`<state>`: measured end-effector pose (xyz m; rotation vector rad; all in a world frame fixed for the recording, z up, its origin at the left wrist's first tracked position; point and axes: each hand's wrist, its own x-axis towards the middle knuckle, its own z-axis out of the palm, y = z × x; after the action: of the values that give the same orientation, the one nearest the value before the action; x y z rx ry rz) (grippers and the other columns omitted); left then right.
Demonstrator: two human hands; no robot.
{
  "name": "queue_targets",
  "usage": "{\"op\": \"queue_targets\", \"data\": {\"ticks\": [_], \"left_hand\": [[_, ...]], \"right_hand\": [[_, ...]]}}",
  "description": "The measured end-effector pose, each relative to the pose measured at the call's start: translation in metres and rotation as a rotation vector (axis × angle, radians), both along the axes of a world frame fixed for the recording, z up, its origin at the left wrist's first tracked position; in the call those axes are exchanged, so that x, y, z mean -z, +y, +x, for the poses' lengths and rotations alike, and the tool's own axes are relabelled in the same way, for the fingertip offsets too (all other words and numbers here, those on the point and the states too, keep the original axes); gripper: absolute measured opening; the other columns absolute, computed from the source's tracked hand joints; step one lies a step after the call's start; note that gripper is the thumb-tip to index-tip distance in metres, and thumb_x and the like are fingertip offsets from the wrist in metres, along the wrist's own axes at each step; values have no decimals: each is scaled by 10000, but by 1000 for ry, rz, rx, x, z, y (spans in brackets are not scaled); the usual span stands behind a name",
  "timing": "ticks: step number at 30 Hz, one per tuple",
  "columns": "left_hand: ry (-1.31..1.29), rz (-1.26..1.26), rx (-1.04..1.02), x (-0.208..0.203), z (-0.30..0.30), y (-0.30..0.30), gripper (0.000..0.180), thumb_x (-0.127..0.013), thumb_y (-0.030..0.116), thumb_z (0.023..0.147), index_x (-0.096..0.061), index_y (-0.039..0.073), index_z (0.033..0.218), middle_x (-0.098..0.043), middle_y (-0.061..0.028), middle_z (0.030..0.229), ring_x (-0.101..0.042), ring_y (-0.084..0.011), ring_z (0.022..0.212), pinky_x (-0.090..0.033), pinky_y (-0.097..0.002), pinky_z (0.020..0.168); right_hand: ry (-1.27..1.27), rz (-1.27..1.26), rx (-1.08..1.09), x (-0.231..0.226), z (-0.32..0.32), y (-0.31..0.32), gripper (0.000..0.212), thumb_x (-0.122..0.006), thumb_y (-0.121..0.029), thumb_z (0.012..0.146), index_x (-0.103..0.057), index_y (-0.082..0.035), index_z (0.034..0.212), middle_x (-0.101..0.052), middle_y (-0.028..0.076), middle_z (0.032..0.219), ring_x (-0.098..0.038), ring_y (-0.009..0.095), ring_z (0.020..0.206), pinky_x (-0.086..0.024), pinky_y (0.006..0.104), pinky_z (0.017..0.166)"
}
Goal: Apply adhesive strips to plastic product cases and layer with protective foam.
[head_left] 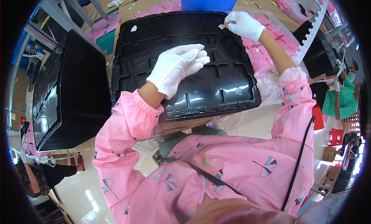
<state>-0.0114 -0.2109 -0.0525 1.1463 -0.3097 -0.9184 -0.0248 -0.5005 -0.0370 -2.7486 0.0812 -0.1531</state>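
A large black plastic tray (154, 46) with moulded ridges lies in front of me. Over its middle is my left hand (177, 67) in a white glove, fingers stretched out and nothing in them. At the tray's far right corner, my right hand (245, 26), gloved in white too, pinches a small pale sticker-like piece (221, 27). One white sticker (134, 28) shows near the tray's far left corner. Another pale square (239, 91) lies near its right front.
To the left stands a deep stack of black trays (85, 85). Pink sheets (262, 50) and clear plastic film lie right of the tray, and a blue bin (210, 0) stands behind it. A person in green (340, 100) is at the far right; another person (34, 177) is at lower left.
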Motion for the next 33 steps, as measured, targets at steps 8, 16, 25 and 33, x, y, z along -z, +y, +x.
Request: {"op": "queue_targets", "data": {"ticks": [8,16,25,33], "left_hand": [[97,-136,-40,-16,4,13,445,-575,296,914,-521,-37,1203,-582,-114,1154,-582,-188,1045,-487,-244,827],[-43,-4,-289,-8,13,77,308,-511,123,939,-529,-22,1210,-588,-114,1129,-603,-162,977,-489,-207,792],[19,-93,-213,-7,7,93,330,-556,181,924,-545,8,1205,-628,-87,1073,-626,-132,922,-498,-201,748],[60,-136,-160,-6,10,94,332,-595,199,900,-572,9,1171,-641,-85,1031,-639,-143,892,-506,-210,750]], "right_hand": [[23,503,-387,-21,-9,100,185,-640,-146,794,-651,32,845,-610,33,706,-554,108,653,-462,247,621],[53,537,-451,-10,90,162,200,-586,-106,812,-663,36,930,-659,85,797,-616,114,709,-494,250,650],[-103,-366,-286,16,201,185,238,-568,-224,809,-696,-78,946,-659,169,915,-641,332,839,-510,361,756],[-56,-339,-173,15,216,193,183,-637,-150,744,-696,-42,879,-658,187,855,-636,341,799,-497,371,732]]}}
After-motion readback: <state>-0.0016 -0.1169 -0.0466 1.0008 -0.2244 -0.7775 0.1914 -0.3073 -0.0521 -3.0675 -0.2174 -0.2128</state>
